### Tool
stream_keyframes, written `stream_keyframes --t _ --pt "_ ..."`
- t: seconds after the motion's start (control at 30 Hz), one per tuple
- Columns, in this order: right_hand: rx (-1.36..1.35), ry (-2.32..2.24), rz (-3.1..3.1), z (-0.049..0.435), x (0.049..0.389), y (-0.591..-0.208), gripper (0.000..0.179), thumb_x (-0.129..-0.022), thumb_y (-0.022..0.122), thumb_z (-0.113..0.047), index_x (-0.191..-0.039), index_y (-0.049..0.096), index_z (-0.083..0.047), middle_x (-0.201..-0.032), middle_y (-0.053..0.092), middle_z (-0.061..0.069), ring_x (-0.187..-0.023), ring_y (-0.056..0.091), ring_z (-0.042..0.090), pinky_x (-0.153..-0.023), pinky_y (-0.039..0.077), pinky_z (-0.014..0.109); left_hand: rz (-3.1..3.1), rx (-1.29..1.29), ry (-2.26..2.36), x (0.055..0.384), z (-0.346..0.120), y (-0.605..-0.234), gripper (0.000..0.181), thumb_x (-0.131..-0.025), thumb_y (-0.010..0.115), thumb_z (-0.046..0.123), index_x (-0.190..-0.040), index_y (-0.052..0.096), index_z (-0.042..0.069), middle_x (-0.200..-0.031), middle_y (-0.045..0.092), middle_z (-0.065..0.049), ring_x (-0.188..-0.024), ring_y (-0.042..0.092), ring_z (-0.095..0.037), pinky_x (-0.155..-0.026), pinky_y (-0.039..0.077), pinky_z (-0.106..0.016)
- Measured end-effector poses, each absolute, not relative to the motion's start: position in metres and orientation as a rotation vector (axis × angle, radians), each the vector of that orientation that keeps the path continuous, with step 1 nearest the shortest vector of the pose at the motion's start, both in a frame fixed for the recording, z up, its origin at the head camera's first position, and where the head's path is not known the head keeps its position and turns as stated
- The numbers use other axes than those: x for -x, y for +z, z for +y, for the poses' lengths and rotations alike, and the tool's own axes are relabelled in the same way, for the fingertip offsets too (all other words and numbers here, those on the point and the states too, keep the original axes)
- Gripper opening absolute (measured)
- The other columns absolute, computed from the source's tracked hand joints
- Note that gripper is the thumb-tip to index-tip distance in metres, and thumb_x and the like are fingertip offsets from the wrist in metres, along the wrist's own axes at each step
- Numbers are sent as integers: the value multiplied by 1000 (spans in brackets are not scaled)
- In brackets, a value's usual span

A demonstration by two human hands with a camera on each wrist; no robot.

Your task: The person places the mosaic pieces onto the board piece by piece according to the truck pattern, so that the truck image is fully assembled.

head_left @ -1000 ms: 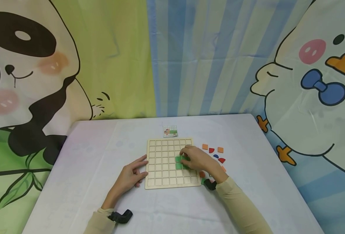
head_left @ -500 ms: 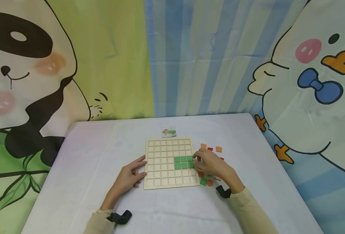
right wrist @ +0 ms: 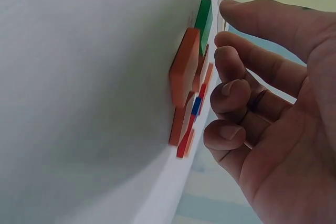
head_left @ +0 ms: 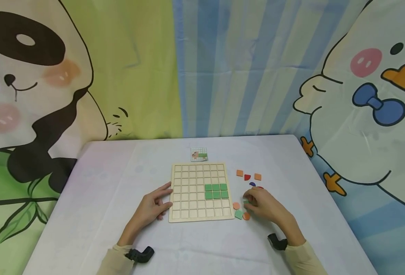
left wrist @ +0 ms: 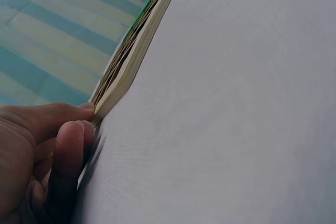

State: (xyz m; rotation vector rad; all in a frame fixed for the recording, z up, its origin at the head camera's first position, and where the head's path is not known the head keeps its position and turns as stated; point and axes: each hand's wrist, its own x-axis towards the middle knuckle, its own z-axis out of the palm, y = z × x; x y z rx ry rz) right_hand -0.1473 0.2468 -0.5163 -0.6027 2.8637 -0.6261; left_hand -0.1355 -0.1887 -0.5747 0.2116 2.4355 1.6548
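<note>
A pale wooden grid board (head_left: 188, 203) lies flat on the table, with two rows of green square tiles (head_left: 216, 188) set in its right half. My left hand (head_left: 151, 204) rests at the board's left edge, its fingertips against the side. The left wrist view shows these fingers (left wrist: 63, 114) right at the board's corner. Right of the board, my right hand (head_left: 268, 206) hovers over loose pieces. Its thumb and index finger stand apart around a green piece (right wrist: 203, 27) lying on the table, with nothing held between them. An orange piece (right wrist: 185, 69) lies nearby.
A small picture card (head_left: 199, 154) with a coloured grid lies behind the board. Orange squares (head_left: 239, 173), a red wedge (head_left: 247, 177), a blue half-round piece (head_left: 252, 184), orange discs (head_left: 246, 216) and a green square (head_left: 238, 214) lie scattered on the white tablecloth (head_left: 120, 168).
My right hand has left the green tiles on the board and moved right and nearer, over the loose pieces. The green tiles are now uncovered. My left hand has stayed at the edge.
</note>
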Motion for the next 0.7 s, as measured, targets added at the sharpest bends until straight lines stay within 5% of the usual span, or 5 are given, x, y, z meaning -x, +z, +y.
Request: stream_keyframes --t 0.7 --pt "503 -679 2830 264 138 -520 23 -89 86 -11 -109 75 -9 -83 60 -5 -78 51 9 -66 45 20 2448 -203 1648 135 -189 -575 55 -95 80 12 -147 63 10 -168 46 6 -50 60 -13 -46 56 -31"
